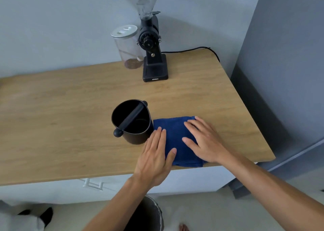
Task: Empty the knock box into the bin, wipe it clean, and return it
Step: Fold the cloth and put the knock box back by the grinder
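Both hands, left hand (154,158) and right hand (204,140), lie flat and open on the blue cloth (177,137), gripping nothing, right of the knock box (131,122) at frame centre.

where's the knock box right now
In the head view the knock box stands upright on the wooden counter, just left of the blue cloth and touching it, nearer the camera than the black grinder.

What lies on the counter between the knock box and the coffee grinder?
Nothing. In the head view, the stretch of wooden counter between the knock box and the coffee grinder is bare.
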